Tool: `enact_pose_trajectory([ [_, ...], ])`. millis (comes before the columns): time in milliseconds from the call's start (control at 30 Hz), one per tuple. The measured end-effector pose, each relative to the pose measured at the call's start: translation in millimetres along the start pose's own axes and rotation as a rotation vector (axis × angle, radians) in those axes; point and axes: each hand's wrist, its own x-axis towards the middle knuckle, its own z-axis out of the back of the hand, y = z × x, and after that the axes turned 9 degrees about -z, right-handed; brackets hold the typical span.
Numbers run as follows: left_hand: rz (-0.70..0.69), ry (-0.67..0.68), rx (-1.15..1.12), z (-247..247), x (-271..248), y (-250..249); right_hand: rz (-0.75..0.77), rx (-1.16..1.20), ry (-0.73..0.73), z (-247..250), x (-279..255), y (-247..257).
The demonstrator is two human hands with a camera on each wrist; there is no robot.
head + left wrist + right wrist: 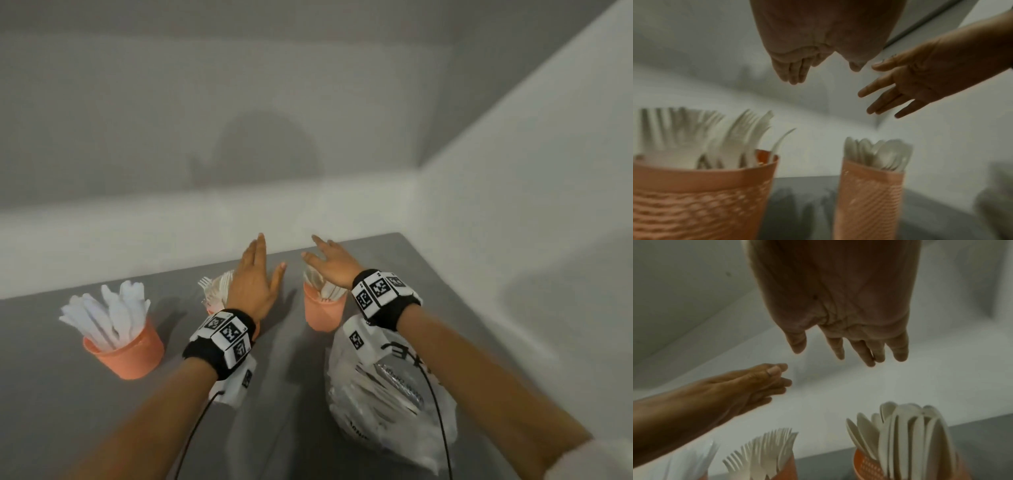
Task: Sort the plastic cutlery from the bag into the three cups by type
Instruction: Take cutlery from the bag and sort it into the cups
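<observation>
Cutlery bag (387, 387) (contents blurred) under right forearm; both hands (255, 277) empty, fingers outstretched.

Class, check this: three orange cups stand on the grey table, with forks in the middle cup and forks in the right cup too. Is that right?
Not quite. The right cup holds spoons, as the right wrist view shows. The middle cup does hold forks.
</observation>
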Motion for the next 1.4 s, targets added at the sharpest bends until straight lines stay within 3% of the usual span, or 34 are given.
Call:
enact_pose_trajectory([
  [133,-0.084,-0.02,-0.281,-13.2,-10.8,-33.7,0.024,0.212,-0.058,11.7,-43.5,-10.2],
  [300,-0.095,0.147,-0.509,-45.7,-40.6,-67.6,-0.191,0.131,0.217,-2.0,-87.5,-52.9],
  [367,-0.125,0.217,-0.497,-59.3,-56.1,-77.5,-0.275,0.038,0.318,-11.5,-99.8,-70.0],
  [433,-0.122,0.31,-0.409,-71.9,-67.7,-82.8,-0.302,-0.115,0.314,-23.6,-107.0,-84.9],
  [500,-0.044,0.448,-0.275,-81.1,-76.2,-83.8,-0.297,-0.283,0.246,-36.4,-110.4,-98.0],
  [567,0.049,0.525,-0.193,-85.0,-81.6,-82.7,-0.33,-0.341,0.267,-49.4,-109.2,-111.1],
  [667,0.116,0.559,-0.221,-82.2,-87.9,-82.4,-0.392,-0.326,0.286,-66.8,-105.0,-125.4],
  [900,0.042,0.607,-0.264,-64.8,-90.6,-82.2,-0.367,-0.36,0.166,-86.2,-94.0,-135.4],
  [1000,0.065,0.604,-0.262,-60.0,-92.6,-74.9,-0.359,-0.301,0.093,-106.7,-70.0,-167.8],
  [1200,0.058,0.577,-0.232,-56.2,-90.5,-67.0,-0.383,-0.359,0.244,-95.4,-80.4,-133.9],
  [1400,0.069,0.568,-0.237,-58.5,-81.1,-65.3,-0.389,-0.296,0.275,-95.3,-83.8,-131.0],
])
